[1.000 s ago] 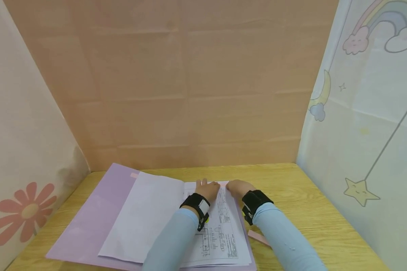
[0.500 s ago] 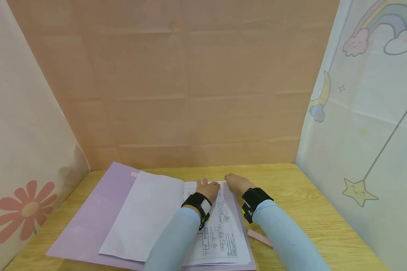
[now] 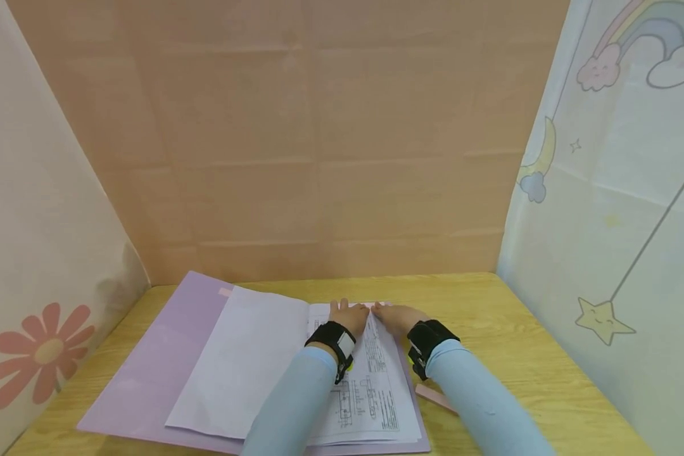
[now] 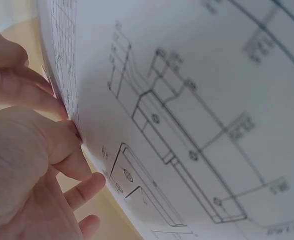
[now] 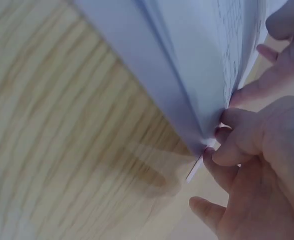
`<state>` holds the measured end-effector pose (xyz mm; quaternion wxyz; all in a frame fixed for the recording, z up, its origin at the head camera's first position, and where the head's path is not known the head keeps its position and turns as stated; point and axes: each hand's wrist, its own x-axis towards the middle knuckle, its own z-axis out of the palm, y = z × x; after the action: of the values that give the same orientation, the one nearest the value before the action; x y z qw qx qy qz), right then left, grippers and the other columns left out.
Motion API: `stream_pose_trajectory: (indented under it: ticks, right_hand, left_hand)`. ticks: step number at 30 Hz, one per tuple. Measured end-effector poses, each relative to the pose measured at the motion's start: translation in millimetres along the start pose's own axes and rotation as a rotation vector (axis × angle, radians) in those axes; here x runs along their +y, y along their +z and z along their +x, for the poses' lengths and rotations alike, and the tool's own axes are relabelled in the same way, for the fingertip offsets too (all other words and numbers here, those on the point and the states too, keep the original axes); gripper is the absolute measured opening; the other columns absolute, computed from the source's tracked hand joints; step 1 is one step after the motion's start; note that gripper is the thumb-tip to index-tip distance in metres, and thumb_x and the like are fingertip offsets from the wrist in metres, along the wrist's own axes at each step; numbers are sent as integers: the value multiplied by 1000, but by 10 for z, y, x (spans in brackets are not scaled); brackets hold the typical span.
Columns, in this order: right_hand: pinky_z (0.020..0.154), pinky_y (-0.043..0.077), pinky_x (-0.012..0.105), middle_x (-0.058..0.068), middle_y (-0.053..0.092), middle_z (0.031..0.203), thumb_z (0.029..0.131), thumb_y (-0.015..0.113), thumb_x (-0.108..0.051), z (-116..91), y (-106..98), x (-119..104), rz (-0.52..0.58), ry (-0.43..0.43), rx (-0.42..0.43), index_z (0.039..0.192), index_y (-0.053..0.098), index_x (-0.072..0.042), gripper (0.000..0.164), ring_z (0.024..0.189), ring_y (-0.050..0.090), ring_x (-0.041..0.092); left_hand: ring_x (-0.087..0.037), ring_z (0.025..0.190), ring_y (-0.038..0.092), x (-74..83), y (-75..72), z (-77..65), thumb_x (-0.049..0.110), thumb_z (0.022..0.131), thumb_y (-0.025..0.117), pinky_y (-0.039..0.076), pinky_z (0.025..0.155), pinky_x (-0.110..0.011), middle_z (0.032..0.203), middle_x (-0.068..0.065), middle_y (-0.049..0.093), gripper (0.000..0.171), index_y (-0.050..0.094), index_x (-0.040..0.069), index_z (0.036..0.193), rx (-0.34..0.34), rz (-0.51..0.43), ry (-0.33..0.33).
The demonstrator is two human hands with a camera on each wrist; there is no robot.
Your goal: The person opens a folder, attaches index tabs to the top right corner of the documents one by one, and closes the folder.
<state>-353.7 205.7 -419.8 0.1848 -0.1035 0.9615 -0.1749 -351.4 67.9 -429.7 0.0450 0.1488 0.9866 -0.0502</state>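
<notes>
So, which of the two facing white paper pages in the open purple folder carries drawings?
The right white paper page: black line drawings show on it, while the left page looks blank.

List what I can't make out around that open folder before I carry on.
Printed sheet, left part: head view, behind the left sleeve. Its outer drawings: left wrist view, cut off by the picture's top and right edges.
Dimension labels: blurred in the left wrist view, too small in the head view.
Pink strip, right end: head view, behind the right sleeve.
Purple folder, inner fold: head view, under the papers.
</notes>
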Motion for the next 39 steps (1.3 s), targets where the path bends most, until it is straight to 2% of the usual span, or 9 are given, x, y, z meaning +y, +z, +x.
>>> stream_pose_trajectory:
  ticks: [1, 3, 6, 9, 13, 17, 23, 28, 39]
  right_hand:
    - [111, 28, 55, 14, 32, 155, 107, 30, -32, -3, -7, 22, -2, -6, -4, 152, 31, -16, 47, 141, 32, 38]
    - [113, 25, 53, 12, 32, 156, 106, 34, -24, -7, -36, 70, -118, -67, 9, 152, 31, -15, 46, 142, 30, 37]
    - [113, 25, 52, 13, 32, 155, 106, 35, -23, -33, -82, 133, -130, -91, 9, 151, 32, -12, 46, 142, 31, 37]
    - [108, 32, 50, 15, 41, 150, 106, 35, -22, -68, -126, 200, -111, -59, 25, 149, 37, -11, 44, 131, 44, 36]
    - [103, 36, 49, 16, 46, 145, 106, 35, -17, -103, -176, 273, -128, -27, 38, 147, 41, -12, 41, 122, 50, 33]
    - [106, 36, 49, 17, 49, 143, 102, 41, -5, -104, -203, 284, -188, -81, 49, 144, 46, -10, 42, 125, 50, 34]
    - [96, 48, 45, 16, 66, 116, 97, 51, -1, -21, -254, 175, -276, -216, 206, 118, 65, 0, 25, 105, 62, 30]
    - [92, 50, 43, 15, 67, 112, 97, 51, -2, 60, -312, 55, -245, -238, 296, 113, 65, 0, 21, 105, 63, 32]
    - [94, 49, 44, 15, 69, 109, 94, 56, -2, 111, -163, 32, -178, -181, 256, 107, 70, 2, 20, 98, 63, 29]
  left_hand:
    - [-30, 133, 39, -2, 1, 3, 25, 104, 42, 25, 108, -52, 144, 12, 48, 38, 50, 31, 140, -5, 0, -1]
    - [-30, 135, 38, -5, -9, -4, 24, 104, 42, 24, 109, -53, 146, 12, 47, 39, 49, 31, 141, -14, -1, 1]
    - [-30, 135, 38, -8, -41, -30, 23, 104, 42, 25, 109, -52, 146, 12, 47, 39, 49, 31, 141, -14, 0, 5]
    - [-31, 136, 37, -18, -77, -66, 22, 103, 43, 25, 109, -52, 146, 11, 46, 39, 49, 30, 141, -15, 9, 15]
    - [-31, 136, 37, -26, -113, -108, 20, 103, 43, 25, 109, -52, 147, 11, 46, 39, 49, 29, 141, -12, 9, 21]
    - [-31, 135, 37, -24, -133, -128, 20, 103, 44, 25, 109, -51, 146, 10, 46, 39, 49, 28, 141, -13, -6, 23]
    - [-30, 132, 40, -10, -124, -100, 19, 103, 46, 26, 107, -52, 146, 10, 48, 39, 50, 29, 141, -23, -15, 18]
    - [-29, 128, 43, -1, -90, -85, 21, 102, 47, 28, 106, -51, 143, 11, 51, 37, 53, 30, 137, 3, 2, 2]
    - [-29, 127, 44, -24, -135, -108, 22, 102, 47, 29, 106, -51, 143, 9, 50, 38, 52, 28, 139, -14, 1, 38]
